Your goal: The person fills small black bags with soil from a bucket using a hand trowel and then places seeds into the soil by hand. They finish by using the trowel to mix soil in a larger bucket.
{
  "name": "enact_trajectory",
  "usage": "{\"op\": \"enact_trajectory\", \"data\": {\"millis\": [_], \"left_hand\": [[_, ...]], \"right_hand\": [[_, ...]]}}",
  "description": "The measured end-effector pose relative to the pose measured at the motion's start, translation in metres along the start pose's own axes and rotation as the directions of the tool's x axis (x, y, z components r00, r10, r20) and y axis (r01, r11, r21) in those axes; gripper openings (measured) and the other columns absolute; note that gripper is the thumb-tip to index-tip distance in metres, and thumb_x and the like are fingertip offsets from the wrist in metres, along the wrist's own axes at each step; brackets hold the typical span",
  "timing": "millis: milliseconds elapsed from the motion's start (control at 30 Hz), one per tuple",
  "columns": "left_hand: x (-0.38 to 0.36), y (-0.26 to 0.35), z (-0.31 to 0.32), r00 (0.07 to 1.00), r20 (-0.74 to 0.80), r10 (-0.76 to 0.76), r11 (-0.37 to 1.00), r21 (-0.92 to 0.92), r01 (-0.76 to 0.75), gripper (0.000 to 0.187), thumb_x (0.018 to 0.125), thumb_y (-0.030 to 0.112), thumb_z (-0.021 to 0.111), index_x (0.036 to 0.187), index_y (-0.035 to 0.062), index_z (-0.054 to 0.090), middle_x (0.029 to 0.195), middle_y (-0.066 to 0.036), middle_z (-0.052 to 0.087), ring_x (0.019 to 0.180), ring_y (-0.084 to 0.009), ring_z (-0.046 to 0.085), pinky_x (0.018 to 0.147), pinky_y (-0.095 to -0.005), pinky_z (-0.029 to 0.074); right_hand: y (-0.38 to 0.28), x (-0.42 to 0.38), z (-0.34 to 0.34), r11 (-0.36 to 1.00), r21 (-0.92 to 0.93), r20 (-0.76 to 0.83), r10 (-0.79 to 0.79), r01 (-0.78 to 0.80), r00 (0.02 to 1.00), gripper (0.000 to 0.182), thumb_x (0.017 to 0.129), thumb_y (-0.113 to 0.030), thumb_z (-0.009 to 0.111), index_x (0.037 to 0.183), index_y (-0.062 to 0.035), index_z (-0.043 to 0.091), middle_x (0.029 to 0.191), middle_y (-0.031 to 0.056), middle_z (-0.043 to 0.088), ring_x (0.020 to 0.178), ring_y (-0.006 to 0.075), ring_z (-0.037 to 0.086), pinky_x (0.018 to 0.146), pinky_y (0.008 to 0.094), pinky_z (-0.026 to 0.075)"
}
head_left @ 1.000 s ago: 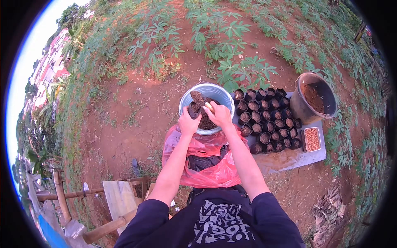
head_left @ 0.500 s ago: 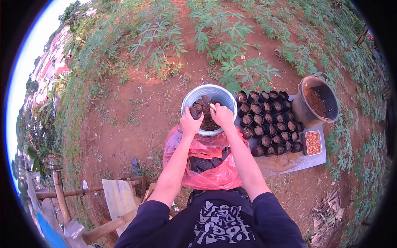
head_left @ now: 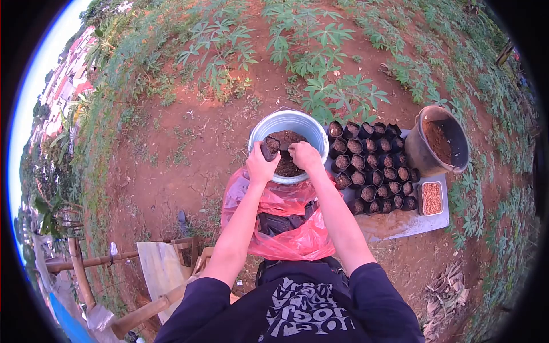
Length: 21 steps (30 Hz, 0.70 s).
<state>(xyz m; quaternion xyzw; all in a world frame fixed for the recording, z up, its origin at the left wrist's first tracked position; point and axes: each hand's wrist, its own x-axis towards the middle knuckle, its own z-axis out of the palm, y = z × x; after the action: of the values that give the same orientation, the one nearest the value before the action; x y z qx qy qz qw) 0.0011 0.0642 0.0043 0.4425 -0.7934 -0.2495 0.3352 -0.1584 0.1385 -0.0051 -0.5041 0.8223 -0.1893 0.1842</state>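
Note:
My left hand (head_left: pixel 262 167) is closed around a small black polybag (head_left: pixel 270 148), tilted over the left side of a light-blue bucket (head_left: pixel 311 128). Dark soil shows at the bag's mouth. Inside the bucket lies more loose dark soil (head_left: pixel 287 167). My right hand (head_left: pixel 305 156) is closed over the bucket, its fingers wrapped on a small trowel (head_left: pixel 284 151); the hand hides most of the tool. A pink plastic bag (head_left: pixel 286 243) with black plastic bags (head_left: pixel 277 223) in it sits below the bucket, close to my body.
Several soil-filled black polybags (head_left: pixel 374 163) stand in rows on a grey board (head_left: pixel 400 224) at the right. Beside them are a dark bucket (head_left: pixel 430 151) of reddish soil and a tray of seeds (head_left: pixel 432 198). Bamboo poles (head_left: pixel 151 311) stand at lower left; leafy plants (head_left: pixel 343 97) grow ahead.
My right hand has lowered the trowel from the polybag's mouth toward the soil in the bucket. My left hand, with the polybag, has shifted slightly left.

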Motion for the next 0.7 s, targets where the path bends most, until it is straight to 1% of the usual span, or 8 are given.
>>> {"op": "enact_trajectory", "data": {"millis": [100,200,300,367,400,500,600,700], "left_hand": [[0.0,-0.002,0.0,1.0,0.008,-0.013,1.0,-0.002,0.013,0.058,0.074,0.032,0.085,0.116,0.0055,0.056,0.102,-0.022,0.07,0.095,-0.0426,0.069,0.083,-0.0489,0.055],[0.001,0.0,-0.002,0.999,0.024,-0.022,1.0,-0.014,0.023,0.058,0.074,0.031,0.085,0.116,0.0052,0.056,0.105,-0.022,0.069,0.097,-0.0431,0.067,0.084,-0.0502,0.054],[-0.001,0.002,-0.002,0.999,0.023,-0.029,1.0,-0.011,0.029,0.057,0.074,0.031,0.085,0.116,0.0052,0.056,0.105,-0.022,0.069,0.098,-0.0431,0.067,0.084,-0.05,0.054],[-0.001,0.001,-0.001,1.0,0.01,-0.02,1.0,-0.019,0.02,0.058,0.074,0.031,0.085,0.116,0.0052,0.056,0.105,-0.022,0.069,0.098,-0.043,0.067,0.084,-0.0499,0.054],[-0.002,0.001,-0.002,1.0,0.01,-0.02,1.0,-0.015,0.02,0.058,0.073,0.03,0.085,0.116,0.0052,0.056,0.105,-0.022,0.069,0.098,-0.043,0.067,0.084,-0.0499,0.054],[-0.002,0.001,-0.002,1.0,0.009,-0.008,1.0,-0.011,0.008,0.058,0.074,0.03,0.085,0.117,0.0055,0.056,0.103,-0.022,0.069,0.098,-0.0432,0.067,0.084,-0.0497,0.054],[-0.003,-0.002,0.0,1.0,0.0,0.008,1.0,-0.013,-0.008,0.057,0.075,0.031,0.085,0.118,0.0062,0.056,0.101,-0.023,0.07,0.096,-0.0434,0.068,0.083,-0.0493,0.054],[-0.003,0.001,-0.002,1.0,0.01,-0.004,1.0,-0.009,0.004,0.058,0.074,0.031,0.085,0.118,0.006,0.056,0.102,-0.022,0.07,0.097,-0.0433,0.068,0.083,-0.0496,0.054]], "right_hand": [[-0.015,-0.004,-0.018,0.997,-0.014,0.089,0.081,-0.08,0.993,0.028,0.092,-0.03,0.063,0.106,-0.0111,0.077,0.107,0.0187,0.073,0.1,0.0347,0.071,0.089,0.0454,0.057],[-0.024,-0.01,-0.033,0.993,-0.046,0.066,0.114,-0.111,0.991,0.027,0.089,-0.029,0.063,0.102,-0.0105,0.078,0.101,0.0204,0.074,0.096,0.0357,0.072,0.088,0.046,0.058],[-0.009,0.002,-0.009,0.965,0.023,-0.153,0.26,-0.26,0.953,0.028,0.089,-0.032,0.066,0.099,-0.0095,0.078,0.095,0.0227,0.073,0.093,0.0393,0.071,0.087,0.0491,0.057],[0.001,0.007,0.009,0.971,0.014,-0.16,0.238,-0.239,0.958,0.029,0.088,-0.033,0.067,0.098,-0.0089,0.078,0.096,0.0229,0.073,0.094,0.0395,0.071,0.088,0.0492,0.056],[-0.002,0.005,0.006,0.973,0.012,-0.162,0.228,-0.229,0.96,0.029,0.088,-0.034,0.067,0.097,-0.0086,0.078,0.097,0.0229,0.073,0.094,0.0396,0.071,0.088,0.0493,0.056],[-0.004,0.001,-0.006,0.992,0.05,0.077,0.109,-0.113,0.991,0.03,0.087,-0.035,0.068,0.099,-0.0086,0.077,0.101,0.0224,0.073,0.096,0.039,0.071,0.09,0.0491,0.056],[-0.01,-0.003,-0.012,0.996,0.031,0.135,0.075,-0.079,0.988,0.033,0.087,-0.036,0.069,0.106,-0.0103,0.076,0.104,0.0216,0.073,0.098,0.0383,0.071,0.09,0.0482,0.056],[-0.012,-0.007,-0.021,0.995,0.089,0.189,0.035,-0.053,0.981,0.035,0.087,-0.036,0.069,0.11,-0.0111,0.075,0.104,0.0219,0.073,0.1,0.0381,0.07,0.09,0.0475,0.056]]}}
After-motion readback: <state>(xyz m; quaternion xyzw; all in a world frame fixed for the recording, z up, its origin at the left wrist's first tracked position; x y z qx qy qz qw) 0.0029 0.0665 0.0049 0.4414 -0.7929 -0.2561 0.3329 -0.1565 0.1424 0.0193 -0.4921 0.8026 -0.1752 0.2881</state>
